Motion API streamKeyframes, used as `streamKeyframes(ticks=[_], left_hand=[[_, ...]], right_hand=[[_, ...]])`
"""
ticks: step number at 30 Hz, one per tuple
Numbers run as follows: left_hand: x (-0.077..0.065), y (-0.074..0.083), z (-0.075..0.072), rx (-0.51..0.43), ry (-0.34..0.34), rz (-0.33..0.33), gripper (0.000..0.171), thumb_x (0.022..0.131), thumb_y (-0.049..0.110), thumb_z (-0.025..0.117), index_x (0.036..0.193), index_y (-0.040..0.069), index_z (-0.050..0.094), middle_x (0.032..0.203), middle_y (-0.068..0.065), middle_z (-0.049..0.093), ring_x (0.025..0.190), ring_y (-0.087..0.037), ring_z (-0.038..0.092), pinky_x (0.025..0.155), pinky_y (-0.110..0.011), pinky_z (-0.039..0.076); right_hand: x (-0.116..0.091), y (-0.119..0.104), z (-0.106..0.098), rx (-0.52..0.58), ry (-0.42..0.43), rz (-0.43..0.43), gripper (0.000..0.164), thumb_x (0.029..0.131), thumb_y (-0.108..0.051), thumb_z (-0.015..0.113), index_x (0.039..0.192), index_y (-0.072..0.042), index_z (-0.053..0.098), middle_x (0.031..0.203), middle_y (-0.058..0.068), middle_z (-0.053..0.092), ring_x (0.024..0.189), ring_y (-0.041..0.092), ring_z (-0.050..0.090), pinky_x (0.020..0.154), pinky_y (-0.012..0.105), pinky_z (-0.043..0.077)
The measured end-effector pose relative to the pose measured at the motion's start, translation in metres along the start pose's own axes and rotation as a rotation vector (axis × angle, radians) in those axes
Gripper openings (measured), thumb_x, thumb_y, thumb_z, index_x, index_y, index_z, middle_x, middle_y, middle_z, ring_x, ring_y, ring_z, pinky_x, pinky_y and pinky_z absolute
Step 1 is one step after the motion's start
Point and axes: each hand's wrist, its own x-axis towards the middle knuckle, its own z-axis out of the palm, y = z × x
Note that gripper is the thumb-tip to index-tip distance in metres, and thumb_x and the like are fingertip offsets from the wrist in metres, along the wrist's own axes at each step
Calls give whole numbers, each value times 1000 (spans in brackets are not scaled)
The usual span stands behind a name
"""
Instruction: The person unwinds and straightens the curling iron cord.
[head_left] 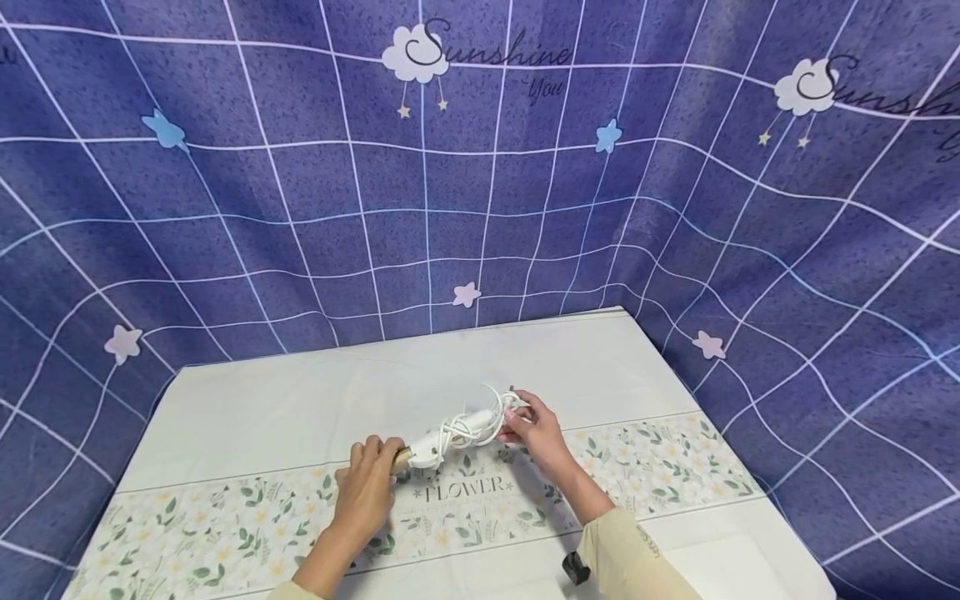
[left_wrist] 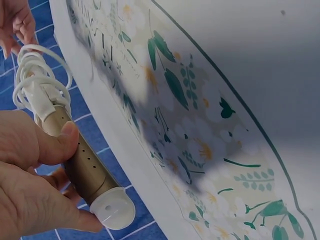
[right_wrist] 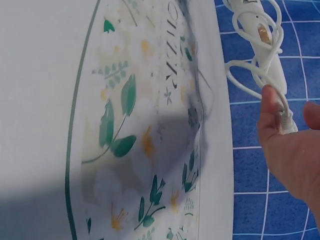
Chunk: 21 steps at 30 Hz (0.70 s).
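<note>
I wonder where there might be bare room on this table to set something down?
To either side of the corded tool, the white strip between the floral band and the blue curtain looks bare, as do the band's left and right ends. It is crowded around the word FLOWER, where the left hand grips the tool and the right hand its cord.

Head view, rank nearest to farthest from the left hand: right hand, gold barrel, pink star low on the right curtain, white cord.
From the left hand:
1. Gold barrel: in its grip.
2. White cord: looped farther along, to the right.
3. Right hand: at the cord's far end.
4. Pink star: on the curtain, far right.
</note>
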Motion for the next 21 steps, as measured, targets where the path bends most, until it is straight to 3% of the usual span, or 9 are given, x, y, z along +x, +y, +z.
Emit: streamKeyframes(ticks=[4,11,21], left_hand=[[1,2,-1,-13,15,2,54,70,-10,75,115,15,61,98,-5,55,92,-24,45,67,-45,39],[1,6,-2,-22,-11,-28,50,73,-7,74,117,14,61,99,-6,56,92,-24,46,69,-45,40],[-2,5,-2,-35,-17,-38,51,74,-7,74,118,16,61,97,-4,54,89,-23,44,67,-41,38]], right_hand=[[1,-1,2,40,29,6,57,93,-4,60,144,-3,35,102,19,55,82,23,66,80,43,55],[0,0,3,40,34,12,60,86,3,64,141,0,39,96,13,53,75,15,61,67,26,51],[-3,-6,-2,33,-57,13,68,88,1,63,148,-8,32,98,11,52,72,11,55,65,25,49]])
